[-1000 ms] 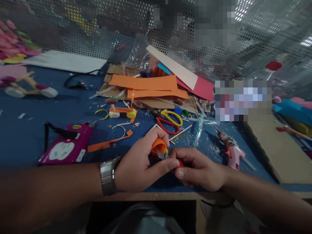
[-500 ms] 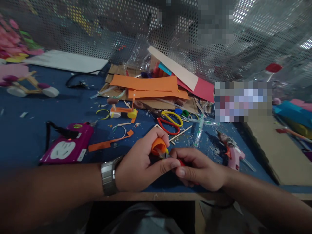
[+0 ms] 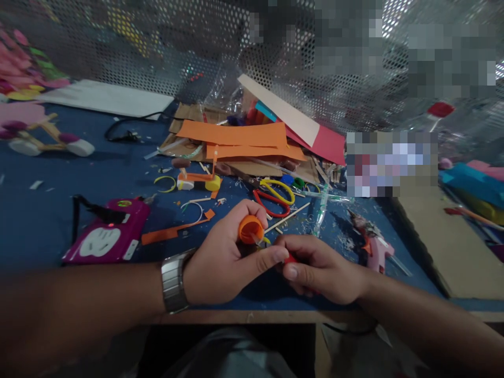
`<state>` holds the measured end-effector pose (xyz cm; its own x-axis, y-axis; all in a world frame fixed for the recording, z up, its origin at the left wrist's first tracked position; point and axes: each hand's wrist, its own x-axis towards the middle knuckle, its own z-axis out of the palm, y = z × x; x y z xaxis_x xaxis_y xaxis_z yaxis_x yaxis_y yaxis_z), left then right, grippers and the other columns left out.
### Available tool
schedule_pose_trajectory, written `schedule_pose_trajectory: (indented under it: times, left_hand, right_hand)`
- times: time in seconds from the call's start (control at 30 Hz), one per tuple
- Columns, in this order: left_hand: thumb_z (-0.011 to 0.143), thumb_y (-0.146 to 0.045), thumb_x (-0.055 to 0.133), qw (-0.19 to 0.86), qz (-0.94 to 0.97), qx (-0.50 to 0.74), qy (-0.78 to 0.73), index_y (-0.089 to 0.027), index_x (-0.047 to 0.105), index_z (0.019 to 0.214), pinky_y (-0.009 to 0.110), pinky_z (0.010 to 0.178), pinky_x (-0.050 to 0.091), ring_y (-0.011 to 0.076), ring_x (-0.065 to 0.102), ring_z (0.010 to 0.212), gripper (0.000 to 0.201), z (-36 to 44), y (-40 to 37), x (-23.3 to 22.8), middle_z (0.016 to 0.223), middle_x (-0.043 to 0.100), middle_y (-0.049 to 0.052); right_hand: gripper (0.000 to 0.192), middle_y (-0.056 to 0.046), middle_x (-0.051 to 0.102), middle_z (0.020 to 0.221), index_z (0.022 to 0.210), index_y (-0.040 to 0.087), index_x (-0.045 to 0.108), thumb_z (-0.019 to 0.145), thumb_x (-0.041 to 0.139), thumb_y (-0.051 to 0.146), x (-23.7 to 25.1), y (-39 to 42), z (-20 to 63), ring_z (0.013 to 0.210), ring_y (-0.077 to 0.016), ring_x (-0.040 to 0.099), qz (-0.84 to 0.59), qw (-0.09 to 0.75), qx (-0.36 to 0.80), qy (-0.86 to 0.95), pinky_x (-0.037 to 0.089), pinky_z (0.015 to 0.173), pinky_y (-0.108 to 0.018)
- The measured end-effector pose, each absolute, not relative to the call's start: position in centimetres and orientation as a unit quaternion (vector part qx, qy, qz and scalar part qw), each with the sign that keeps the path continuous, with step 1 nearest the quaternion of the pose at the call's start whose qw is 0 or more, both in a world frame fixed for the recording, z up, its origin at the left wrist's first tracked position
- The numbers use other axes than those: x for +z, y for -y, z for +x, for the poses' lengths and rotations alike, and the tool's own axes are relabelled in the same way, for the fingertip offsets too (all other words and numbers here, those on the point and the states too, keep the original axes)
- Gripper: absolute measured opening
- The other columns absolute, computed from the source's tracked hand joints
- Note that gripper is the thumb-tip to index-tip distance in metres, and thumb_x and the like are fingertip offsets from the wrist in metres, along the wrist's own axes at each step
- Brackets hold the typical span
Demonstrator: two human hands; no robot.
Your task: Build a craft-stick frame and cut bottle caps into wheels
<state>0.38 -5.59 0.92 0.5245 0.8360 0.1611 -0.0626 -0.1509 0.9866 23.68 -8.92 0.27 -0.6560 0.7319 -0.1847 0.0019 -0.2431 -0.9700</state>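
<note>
Orange plastic cap (image 3: 250, 229) sits pinched between the thumb and curled fingers of the left hand (image 3: 224, 260), just above the near table edge (image 3: 236, 317). Touching it, the right hand (image 3: 321, 269) has its fingers pressed tight around a red-handled tool (image 3: 290, 258). Red scissors (image 3: 271, 202) lie just beyond.

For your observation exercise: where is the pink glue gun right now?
In the head view, the pink glue gun lies on the blue table, just beyond the right hand, right of the scissors.
</note>
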Motion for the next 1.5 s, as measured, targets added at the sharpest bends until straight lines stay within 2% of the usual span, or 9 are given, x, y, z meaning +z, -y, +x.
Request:
schedule_pose_trajectory:
  times: [0.33,0.5,0.93,1.07,1.2,1.4,1.5]
  left_hand:
    - [0.095,-0.037,0.082,0.597,0.635,0.378,-0.312,-0.023,0.048,0.1,0.019,0.051,0.034,0.0062,0.036,0.057,0.037,0.52,5.61,0.89,0.075,0.044,-0.01]
    - [0.098,-0.042,0.079,0.616,0.635,0.354,-0.303,-0.023,0.048,0.103,0.019,0.049,0.03,0.0067,0.032,0.056,0.037,0.42,5.65,0.67,0.073,0.039,-0.012]
    - [0.103,-0.047,0.075,0.593,0.668,0.344,-0.29,-0.024,0.049,0.106,0.022,0.051,0.03,0.0086,0.033,0.056,0.034,0.16,5.58,0.42,0.069,0.041,-0.012]
    - [0.107,-0.045,0.067,0.528,0.714,0.345,-0.303,-0.025,0.05,0.111,0.025,0.055,0.036,0.0107,0.041,0.058,0.027,0.07,5.45,0.13,0.073,0.044,-0.01]
    - [0.111,-0.038,0.059,0.436,0.77,0.356,-0.3,-0.024,0.054,0.114,0.028,0.066,0.044,0.0131,0.051,0.067,0.016,0.11,5.22,0.26,0.081,0.054,-0.006]
    - [0.11,-0.03,0.06,0.327,0.824,0.383,-0.261,-0.022,0.057,0.111,0.032,0.085,0.05,0.0196,0.064,0.096,0.009,0.3,5.14,0.17,0.104,0.067,0.003]
    - [0.11,-0.031,0.06,0.262,0.858,0.387,-0.212,-0.021,0.057,0.112,0.034,0.086,0.05,0.0216,0.064,0.098,0.01,0.17,5.08,-0.04,0.105,0.068,0.006]
  right_hand:
    - [0.036,0.008,0.054,0.065,0.097,0.019,0.059,0.104,0.076,0.05,-0.05,8.73,23.72,0.046,-0.0041,0.043,-0.334,0.25,0.715,0.561,0.036,0.042,-0.013]
    - [0.035,0.007,0.055,0.066,0.096,0.019,0.059,0.104,0.077,0.048,-0.16,8.64,23.57,0.047,-0.0044,0.045,-0.324,0.256,0.714,0.565,0.037,0.043,-0.013]
    - [0.038,0.008,0.054,0.063,0.097,0.019,0.059,0.104,0.075,0.053,-0.2,8.56,23.59,0.045,-0.0045,0.045,-0.326,0.251,0.708,0.574,0.037,0.043,-0.013]
    - [0.042,0.009,0.053,0.065,0.095,0.019,0.058,0.1,0.08,0.055,-0.1,8.47,23.37,0.045,-0.0047,0.045,-0.355,0.244,0.694,0.578,0.037,0.041,-0.014]
    - [0.044,0.009,0.051,0.065,0.095,0.02,0.057,0.102,0.076,0.059,-0.07,8.46,23.22,0.046,-0.0055,0.045,-0.38,0.241,0.669,0.592,0.038,0.042,-0.016]
    - [0.037,0.005,0.053,0.074,0.094,0.019,0.061,0.103,0.076,0.051,0.17,8.27,23.52,0.064,-0.0098,0.047,-0.379,0.249,0.575,0.681,0.043,0.058,-0.021]
    - [0.027,0.0,0.064,0.085,0.102,0.017,0.067,0.102,0.077,0.043,0.21,8.21,23.66,0.074,-0.0137,0.053,-0.375,0.237,0.536,0.719,0.048,0.068,-0.025]
